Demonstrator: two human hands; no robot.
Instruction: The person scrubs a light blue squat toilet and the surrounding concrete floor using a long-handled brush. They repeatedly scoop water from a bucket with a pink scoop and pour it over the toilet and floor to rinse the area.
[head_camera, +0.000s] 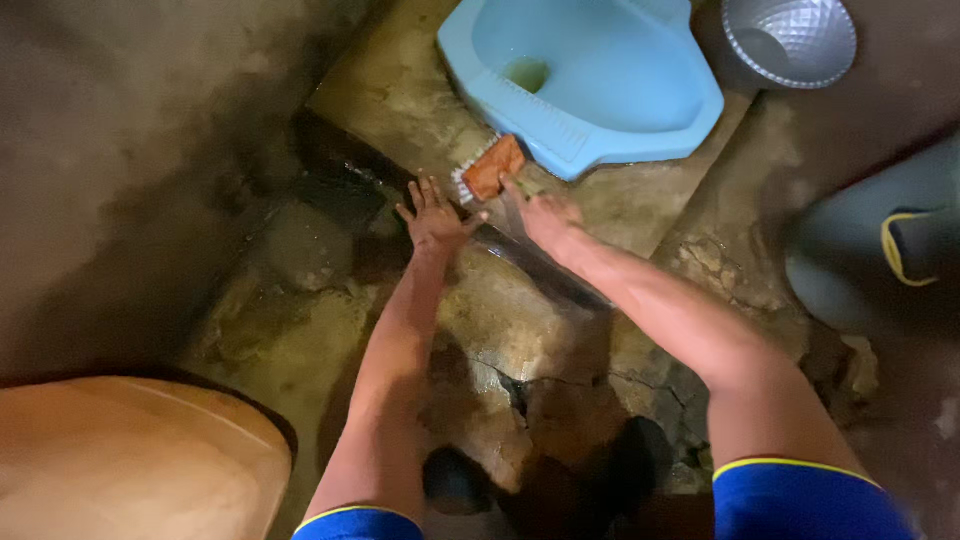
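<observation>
An orange scrub brush (490, 168) with white bristles lies against the stained concrete step just below the rim of a light blue squat toilet (590, 80). My right hand (545, 215) reaches to the brush, and its fingers touch the brush's near end. My left hand (432, 215) rests flat with fingers spread on the step edge just left of the brush, holding nothing. Both arms stretch forward from blue sleeves with yellow trim.
A grey patterned bucket (790, 40) stands at the top right beside the toilet. A large tan basin (130, 460) fills the lower left. A dark blue-grey container (880, 250) sits at the right. The cracked wet concrete floor (520, 350) lies under my arms, near dark footwear (455, 480).
</observation>
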